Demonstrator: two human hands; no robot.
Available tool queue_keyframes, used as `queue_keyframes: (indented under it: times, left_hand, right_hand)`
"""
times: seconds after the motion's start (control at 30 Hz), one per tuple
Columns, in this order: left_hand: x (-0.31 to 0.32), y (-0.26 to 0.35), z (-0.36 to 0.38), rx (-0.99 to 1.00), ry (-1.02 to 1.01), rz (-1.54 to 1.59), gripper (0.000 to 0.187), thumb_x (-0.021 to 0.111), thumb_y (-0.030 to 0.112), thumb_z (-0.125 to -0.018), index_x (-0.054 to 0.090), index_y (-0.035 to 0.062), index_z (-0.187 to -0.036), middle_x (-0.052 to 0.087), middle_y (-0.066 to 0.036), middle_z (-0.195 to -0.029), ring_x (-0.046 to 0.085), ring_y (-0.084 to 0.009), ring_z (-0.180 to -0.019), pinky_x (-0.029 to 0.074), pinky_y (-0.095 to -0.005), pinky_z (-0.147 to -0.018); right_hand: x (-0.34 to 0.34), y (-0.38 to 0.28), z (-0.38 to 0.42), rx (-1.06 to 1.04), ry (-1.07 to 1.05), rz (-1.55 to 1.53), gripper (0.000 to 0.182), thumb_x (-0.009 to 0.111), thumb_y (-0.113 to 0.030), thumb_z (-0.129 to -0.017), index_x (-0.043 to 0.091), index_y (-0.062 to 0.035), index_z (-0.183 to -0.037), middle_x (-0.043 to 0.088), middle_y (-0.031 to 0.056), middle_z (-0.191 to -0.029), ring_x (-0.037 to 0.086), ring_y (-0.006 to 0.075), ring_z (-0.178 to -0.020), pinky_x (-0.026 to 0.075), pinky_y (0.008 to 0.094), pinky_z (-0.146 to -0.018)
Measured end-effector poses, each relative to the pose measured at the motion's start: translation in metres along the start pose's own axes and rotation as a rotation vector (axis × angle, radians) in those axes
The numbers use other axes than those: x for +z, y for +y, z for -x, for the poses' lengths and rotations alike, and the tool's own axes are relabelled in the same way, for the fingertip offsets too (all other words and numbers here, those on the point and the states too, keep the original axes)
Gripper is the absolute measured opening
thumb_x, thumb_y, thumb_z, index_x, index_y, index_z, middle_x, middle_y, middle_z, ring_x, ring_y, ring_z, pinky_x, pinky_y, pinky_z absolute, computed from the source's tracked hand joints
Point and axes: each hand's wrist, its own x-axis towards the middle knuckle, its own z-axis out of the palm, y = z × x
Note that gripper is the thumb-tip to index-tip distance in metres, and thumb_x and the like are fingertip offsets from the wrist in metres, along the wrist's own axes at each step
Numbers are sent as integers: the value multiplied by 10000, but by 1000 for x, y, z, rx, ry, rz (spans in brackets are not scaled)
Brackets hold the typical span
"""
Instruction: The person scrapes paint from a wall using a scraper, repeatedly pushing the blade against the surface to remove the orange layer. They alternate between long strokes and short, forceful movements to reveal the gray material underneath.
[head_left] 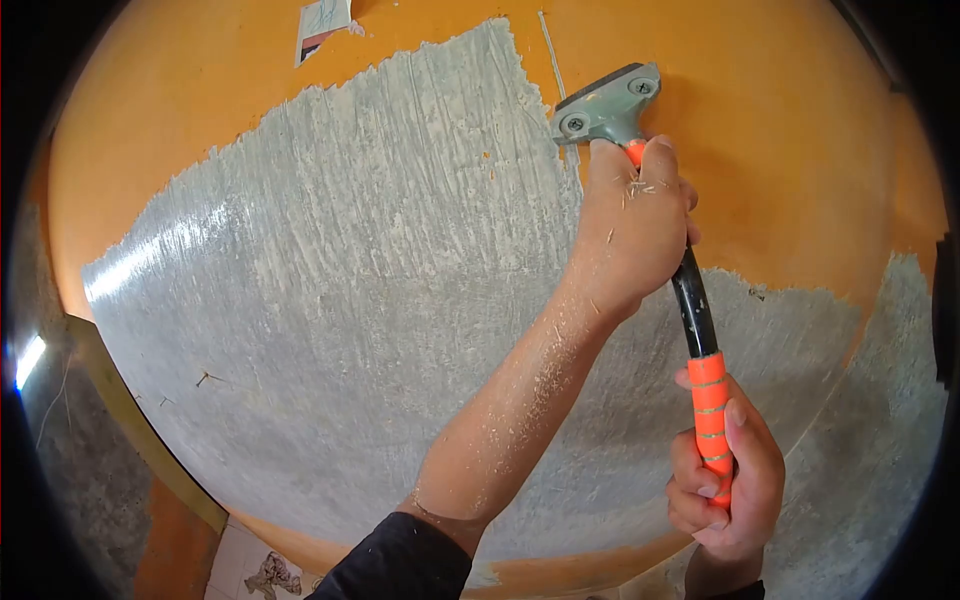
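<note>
A long-handled scraper (697, 305) with a grey-green head, two screws, a dark blade edge and a black shaft slants up across the wall. My left hand (632, 220) is wrapped round the shaft just below the head, and the palm side is hidden. Lower down, my right hand (735, 465) grips the orange ringed handle. The scraper's head lies against orange paint (770, 180), beside the right edge of a bare grey patch (400, 200). Small pale flakes dot my left hand and forearm.
A torn paper scrap (325, 18) clings to the wall at the top. At lower left, a narrow ledge (150, 440) edges the wall, with pale floor tiles (232, 560) and a crumpled scrap (273, 577) below. Grey surface (860, 480) continues at lower right.
</note>
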Motion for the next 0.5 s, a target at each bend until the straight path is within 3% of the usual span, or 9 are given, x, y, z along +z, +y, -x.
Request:
queue_keyframes:
  times: [0.5]
  left_hand:
    - [0,30,-48,98,-1,119,193,461,173,-973,471,8,-873,544,-75,-754,495,-121,-613,449,-270,-585]
  right_hand:
    - [24,-39,-24,-72,17,-54,457,384,-413,-1044,458,-94,-1362,393,14,-570,266,69,-335,227,236,-327]
